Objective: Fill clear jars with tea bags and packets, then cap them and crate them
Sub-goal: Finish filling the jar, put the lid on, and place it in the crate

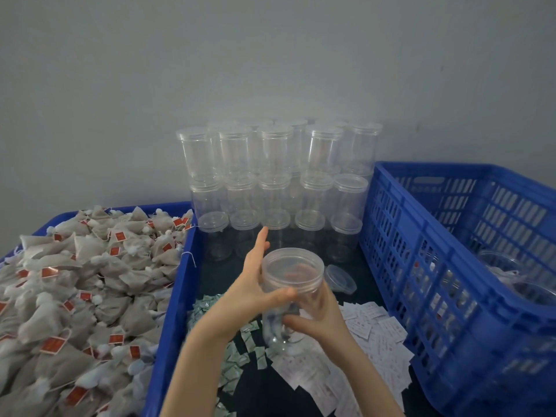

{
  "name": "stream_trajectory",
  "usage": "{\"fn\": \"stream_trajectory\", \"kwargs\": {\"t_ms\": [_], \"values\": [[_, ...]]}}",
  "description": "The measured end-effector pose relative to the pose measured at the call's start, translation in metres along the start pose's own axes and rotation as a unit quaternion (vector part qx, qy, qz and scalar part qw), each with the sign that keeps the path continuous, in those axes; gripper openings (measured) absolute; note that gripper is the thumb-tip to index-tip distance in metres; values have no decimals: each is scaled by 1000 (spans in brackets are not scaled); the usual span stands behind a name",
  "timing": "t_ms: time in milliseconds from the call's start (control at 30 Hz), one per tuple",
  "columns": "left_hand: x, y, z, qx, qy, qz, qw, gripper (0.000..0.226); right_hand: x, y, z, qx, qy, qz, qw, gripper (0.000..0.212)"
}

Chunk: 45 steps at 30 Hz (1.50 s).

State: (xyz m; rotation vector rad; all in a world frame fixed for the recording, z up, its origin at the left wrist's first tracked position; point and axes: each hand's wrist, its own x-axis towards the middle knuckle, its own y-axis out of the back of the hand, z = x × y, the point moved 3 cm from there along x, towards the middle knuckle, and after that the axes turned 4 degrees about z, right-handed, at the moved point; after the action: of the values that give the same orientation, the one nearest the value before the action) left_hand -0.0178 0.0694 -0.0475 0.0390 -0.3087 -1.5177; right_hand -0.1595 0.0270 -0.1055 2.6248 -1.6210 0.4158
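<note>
Over scattered packets [373, 323], both hands [255, 284] [322, 317] grip one capped jar [288, 293]

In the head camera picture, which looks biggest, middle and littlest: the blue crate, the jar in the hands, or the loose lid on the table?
1. blue crate, by far the biggest.
2. held jar, gripped by the left hand and right hand.
3. loose lid, smallest; it lies a little farther away, but is still clearly smaller.
</note>
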Motion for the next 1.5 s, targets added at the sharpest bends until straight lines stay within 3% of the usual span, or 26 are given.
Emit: {"fn": "stream_trajectory", "kwargs": {"t_ms": [67,133,267,333,400,467,600,667,700,767,833,867,933,1033,1100,1167,1267,1367,1433,1500], "values": [[-4,6,2,-84,-6,-76,994,125,-3,-2,3,5,-13,-50,999,84],[-4,3,1,-105,-22,-71,992,115,-4,-8,5,-3,-15,-43,999,80],[-5,-26,-1,-7,-33,167,985,80,-6,-14,3,-90,36,125,987,76],[-9,-42,0,29,-38,233,971,81,-9,-15,4,-122,52,159,978,75],[-12,-44,0,57,-24,210,976,105,-11,-10,4,-117,54,165,978,77],[-15,-29,-4,44,-4,127,991,120,-13,0,5,-67,41,114,990,80],[-22,4,-7,-34,20,-25,999,114,-21,6,9,12,-40,-82,996,99],[-22,3,-4,-66,13,-82,994,106,-23,3,12,13,-51,-99,994,94],[-20,-1,-3,-53,9,-66,996,100,-22,1,12,4,-38,-75,996,88],[-15,-13,-1,10,18,53,998,96,-19,-2,13,-45,-3,19,999,80],[-14,-28,-2,104,26,190,976,104,-18,-6,14,-95,33,103,990,80],[-15,-35,-2,137,19,224,965,110,-18,-6,15,-110,47,125,985,83],[-13,-39,-6,144,21,204,968,121,-18,-4,19,-105,49,123,986,85],[-13,-16,-20,51,63,56,995,130,-19,1,25,-69,16,56,996,80],[-19,-2,-20,-19,57,-38,997,123,-22,2,27,-57,1,24,998,82],[-21,2,-19,-58,33,-78,995,104,-22,1,27,-68,1,15,998,83],[-16,-5,-20,12,25,31,999,86,-21,-9,24,-91,15,41,995,77],[-15,-26,-10,99,20,175,979,94,-23,-16,23,-131,46,128,982,83],[-16,-35,-13,118,0,183,976,118,-24,-15,22,-128,60,152,978,86],[-17,-31,-16,135,-6,120,984,130,-25,-10,23,-105,66,139,982,83]]}}
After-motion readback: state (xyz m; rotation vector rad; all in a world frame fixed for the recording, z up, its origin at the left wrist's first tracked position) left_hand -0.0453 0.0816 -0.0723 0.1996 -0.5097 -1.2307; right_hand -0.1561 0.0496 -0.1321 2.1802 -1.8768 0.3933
